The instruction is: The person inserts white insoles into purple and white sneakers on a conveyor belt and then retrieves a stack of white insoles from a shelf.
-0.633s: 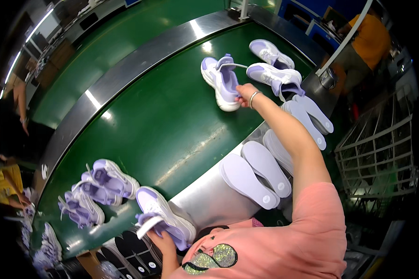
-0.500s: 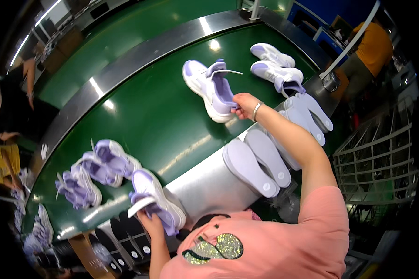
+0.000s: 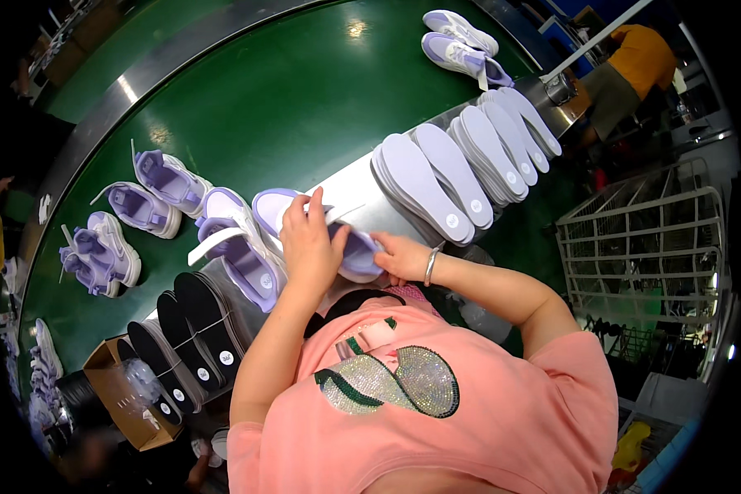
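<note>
My left hand grips the top of a lavender and white shoe that lies on the metal ledge beside the green belt. At the same shoe's other end is my right hand, a bracelet on its wrist, fingers closed on the purple edge. A second lavender shoe with a white strap lies just left of my left hand, touching the first.
Pale insoles fan out along the ledge to the right, black insoles to the left. More lavender shoes ride the green belt. A cardboard box sits lower left, a wire cart at right, and a person in orange beyond.
My right hand has come back from its far reach across the belt, bringing a shoe to the near ledge. My left hand has left the first shoe and now grips this one too.
</note>
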`<state>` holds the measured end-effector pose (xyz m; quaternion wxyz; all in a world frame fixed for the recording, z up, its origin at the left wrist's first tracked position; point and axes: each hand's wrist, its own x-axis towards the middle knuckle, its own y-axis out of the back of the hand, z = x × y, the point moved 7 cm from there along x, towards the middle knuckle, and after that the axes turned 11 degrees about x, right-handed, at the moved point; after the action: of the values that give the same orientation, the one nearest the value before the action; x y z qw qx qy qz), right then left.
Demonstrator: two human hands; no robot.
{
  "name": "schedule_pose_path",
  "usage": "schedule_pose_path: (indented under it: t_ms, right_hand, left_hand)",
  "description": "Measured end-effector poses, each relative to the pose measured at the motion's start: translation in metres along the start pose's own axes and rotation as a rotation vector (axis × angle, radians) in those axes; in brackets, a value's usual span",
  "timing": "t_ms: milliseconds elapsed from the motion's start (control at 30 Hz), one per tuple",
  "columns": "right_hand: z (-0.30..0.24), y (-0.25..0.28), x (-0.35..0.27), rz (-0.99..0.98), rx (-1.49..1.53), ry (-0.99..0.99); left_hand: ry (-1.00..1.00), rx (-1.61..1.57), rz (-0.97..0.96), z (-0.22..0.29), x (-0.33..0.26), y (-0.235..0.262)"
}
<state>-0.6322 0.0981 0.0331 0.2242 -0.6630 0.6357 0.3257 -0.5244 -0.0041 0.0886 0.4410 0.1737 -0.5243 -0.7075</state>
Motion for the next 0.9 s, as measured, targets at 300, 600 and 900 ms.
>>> schedule_pose_path:
  t_ms: [300, 600, 900]
  right_hand:
    - [0.029, 0.186, -0.001, 0.944, -0.751, 0.231]
    - [0.029, 0.2, 0.003, 0.912, -0.803, -0.018]
    - [-0.062, 0.09, -0.062, 0.07, 0.426, 0.305]
  left_hand:
    - [0.418, -0.509, -0.073, -0.048, 0.007, -0.019]
    - [0.523, -0.694, -0.029, -0.074, 0.004, -0.037]
    - [0.504, -0.51, -0.014, -0.076, 0.007, -0.042]
